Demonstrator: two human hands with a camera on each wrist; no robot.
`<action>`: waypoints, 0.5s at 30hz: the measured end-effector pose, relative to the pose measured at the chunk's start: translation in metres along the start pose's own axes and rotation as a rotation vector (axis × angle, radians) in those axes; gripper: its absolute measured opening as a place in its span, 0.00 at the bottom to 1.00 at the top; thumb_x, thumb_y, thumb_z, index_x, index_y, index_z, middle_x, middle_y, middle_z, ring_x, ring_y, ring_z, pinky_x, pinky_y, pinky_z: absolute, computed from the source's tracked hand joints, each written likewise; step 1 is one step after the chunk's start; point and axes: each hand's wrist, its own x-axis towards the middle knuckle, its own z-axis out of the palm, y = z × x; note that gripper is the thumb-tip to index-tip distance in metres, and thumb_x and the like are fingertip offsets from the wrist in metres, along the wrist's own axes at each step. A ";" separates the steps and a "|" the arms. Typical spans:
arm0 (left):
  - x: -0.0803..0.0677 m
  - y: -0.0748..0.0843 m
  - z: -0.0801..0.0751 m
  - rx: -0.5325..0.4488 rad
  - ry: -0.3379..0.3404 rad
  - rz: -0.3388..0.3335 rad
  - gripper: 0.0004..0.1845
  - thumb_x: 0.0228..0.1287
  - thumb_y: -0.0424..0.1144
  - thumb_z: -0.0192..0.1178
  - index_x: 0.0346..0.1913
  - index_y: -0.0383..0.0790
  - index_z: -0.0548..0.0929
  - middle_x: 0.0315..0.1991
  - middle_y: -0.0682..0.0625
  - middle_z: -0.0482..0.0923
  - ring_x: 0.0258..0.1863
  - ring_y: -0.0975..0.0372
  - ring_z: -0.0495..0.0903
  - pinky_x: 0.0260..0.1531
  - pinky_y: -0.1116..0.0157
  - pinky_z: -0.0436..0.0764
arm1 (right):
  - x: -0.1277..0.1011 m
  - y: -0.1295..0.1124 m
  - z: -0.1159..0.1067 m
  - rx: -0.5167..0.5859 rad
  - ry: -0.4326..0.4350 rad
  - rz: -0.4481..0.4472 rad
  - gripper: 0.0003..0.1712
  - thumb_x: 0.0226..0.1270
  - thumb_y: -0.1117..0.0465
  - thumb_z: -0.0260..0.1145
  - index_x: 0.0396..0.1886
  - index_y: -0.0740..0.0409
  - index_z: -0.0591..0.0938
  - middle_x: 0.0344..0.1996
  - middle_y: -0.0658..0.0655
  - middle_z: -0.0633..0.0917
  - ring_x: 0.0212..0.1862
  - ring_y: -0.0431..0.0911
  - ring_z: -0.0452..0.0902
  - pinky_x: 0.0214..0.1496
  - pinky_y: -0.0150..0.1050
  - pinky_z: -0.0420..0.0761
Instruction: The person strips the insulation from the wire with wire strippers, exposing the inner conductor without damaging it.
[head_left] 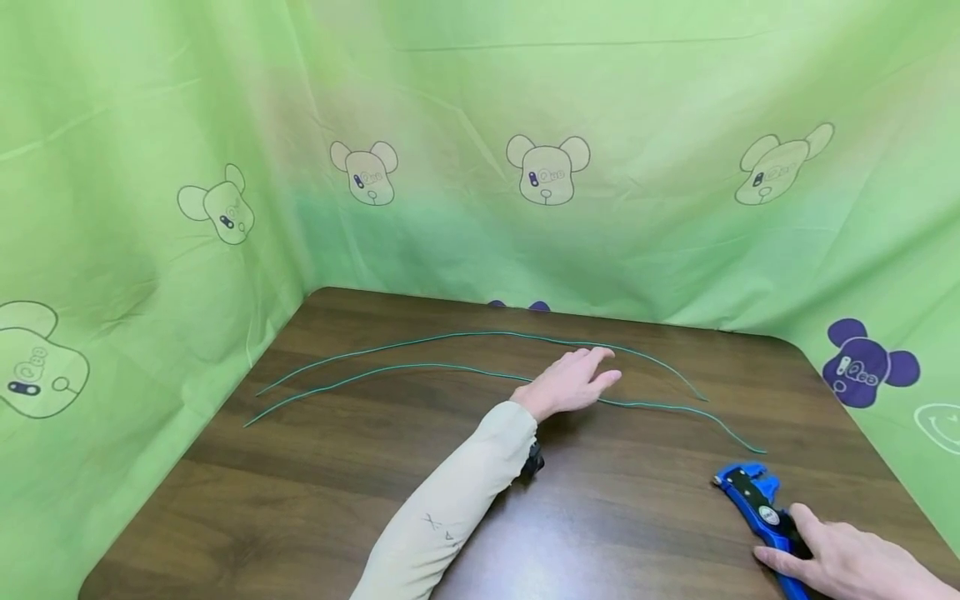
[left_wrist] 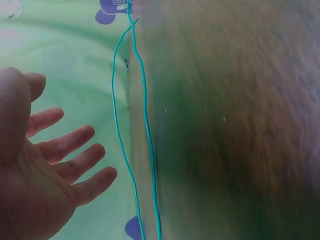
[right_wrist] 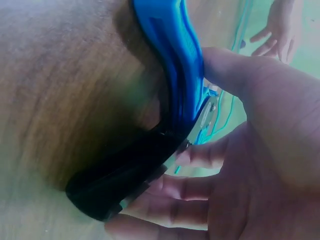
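Head view: the left hand (head_left: 572,383) reaches, fingers relaxed, over two thin green wires (head_left: 420,367) across mid-frame on the dark wooden surface (head_left: 300,492); they look light and floppy, best pinched mid-length. Lower right, the right hand (head_left: 840,562) touches the blue-and-black wire stripper (head_left: 757,500).

Left wrist view: palm spread, empty.

Right wrist view: fingers curling around the rigid handles, a detail the head view lacks.

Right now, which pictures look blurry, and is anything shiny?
Head view: sharp, with a pale sheen on the table near the sleeve. Left wrist view: the tabletop is smeared, but the green wires and left hand are fairly clear. Right wrist view: the wire stripper and right hand are soft, too close.
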 end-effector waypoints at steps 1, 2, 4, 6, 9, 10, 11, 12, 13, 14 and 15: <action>0.000 0.001 0.001 0.000 -0.001 0.004 0.27 0.76 0.61 0.38 0.71 0.55 0.64 0.66 0.54 0.71 0.65 0.64 0.72 0.63 0.67 0.71 | 0.001 0.001 0.000 0.002 -0.007 0.009 0.28 0.71 0.34 0.53 0.40 0.56 0.65 0.23 0.51 0.69 0.27 0.46 0.66 0.27 0.39 0.62; 0.001 0.002 0.001 0.000 -0.001 0.007 0.27 0.76 0.60 0.39 0.71 0.55 0.65 0.66 0.54 0.72 0.64 0.64 0.73 0.62 0.68 0.72 | 0.002 0.001 -0.001 -0.001 -0.015 0.015 0.29 0.70 0.34 0.54 0.41 0.56 0.66 0.24 0.50 0.69 0.27 0.46 0.67 0.27 0.40 0.63; 0.001 0.005 0.002 0.001 -0.003 0.016 0.27 0.77 0.59 0.40 0.71 0.54 0.65 0.66 0.53 0.72 0.63 0.65 0.73 0.61 0.68 0.72 | 0.003 0.002 -0.002 -0.011 -0.032 0.030 0.30 0.68 0.33 0.55 0.42 0.57 0.67 0.27 0.50 0.71 0.29 0.47 0.68 0.28 0.41 0.65; 0.002 0.007 0.003 0.004 -0.002 0.023 0.26 0.77 0.58 0.41 0.71 0.54 0.65 0.65 0.53 0.73 0.61 0.66 0.74 0.59 0.69 0.73 | 0.005 0.004 -0.003 -0.023 -0.047 0.048 0.32 0.66 0.32 0.57 0.42 0.57 0.68 0.28 0.50 0.72 0.30 0.47 0.69 0.29 0.42 0.66; 0.003 0.011 0.004 0.006 -0.005 0.032 0.25 0.77 0.56 0.42 0.71 0.54 0.65 0.64 0.53 0.74 0.60 0.67 0.75 0.58 0.70 0.73 | 0.008 0.007 -0.005 -0.029 -0.072 0.063 0.38 0.64 0.32 0.59 0.46 0.64 0.70 0.30 0.54 0.76 0.33 0.50 0.73 0.30 0.46 0.71; 0.004 0.012 0.005 0.008 -0.006 0.034 0.25 0.77 0.56 0.43 0.71 0.54 0.65 0.63 0.53 0.74 0.60 0.67 0.75 0.58 0.71 0.73 | 0.009 0.009 -0.005 -0.032 -0.078 0.068 0.40 0.63 0.32 0.60 0.48 0.67 0.70 0.32 0.56 0.78 0.34 0.51 0.74 0.31 0.49 0.73; 0.004 0.013 0.005 0.009 -0.007 0.035 0.25 0.77 0.56 0.43 0.71 0.54 0.65 0.63 0.54 0.74 0.60 0.67 0.75 0.58 0.70 0.73 | 0.010 0.010 -0.006 -0.036 -0.078 0.072 0.42 0.63 0.32 0.61 0.50 0.70 0.70 0.33 0.59 0.80 0.35 0.53 0.75 0.32 0.51 0.75; 0.005 0.014 0.006 0.011 -0.009 0.037 0.25 0.77 0.55 0.43 0.71 0.54 0.65 0.63 0.54 0.74 0.60 0.67 0.74 0.58 0.70 0.73 | 0.011 0.011 -0.007 -0.037 -0.077 0.075 0.44 0.63 0.33 0.62 0.51 0.72 0.70 0.34 0.60 0.80 0.36 0.54 0.76 0.32 0.52 0.75; 0.005 0.015 0.007 0.013 -0.011 0.036 0.25 0.76 0.55 0.44 0.71 0.54 0.65 0.63 0.54 0.74 0.60 0.66 0.74 0.58 0.70 0.73 | 0.012 0.011 -0.007 -0.036 -0.072 0.078 0.44 0.62 0.34 0.62 0.52 0.74 0.70 0.34 0.60 0.80 0.36 0.54 0.76 0.33 0.53 0.76; 0.006 0.017 0.008 0.015 -0.013 0.035 0.25 0.76 0.55 0.44 0.71 0.54 0.65 0.63 0.54 0.74 0.61 0.66 0.74 0.58 0.70 0.73 | 0.012 0.011 -0.007 -0.037 -0.058 0.078 0.43 0.62 0.35 0.63 0.51 0.73 0.71 0.33 0.59 0.80 0.35 0.54 0.75 0.32 0.52 0.75; 0.006 0.018 0.009 0.019 -0.014 0.036 0.25 0.76 0.55 0.45 0.71 0.55 0.65 0.63 0.54 0.74 0.61 0.66 0.74 0.59 0.70 0.73 | 0.012 0.011 -0.007 -0.036 -0.041 0.076 0.39 0.62 0.36 0.63 0.48 0.71 0.72 0.31 0.58 0.79 0.34 0.52 0.75 0.31 0.51 0.74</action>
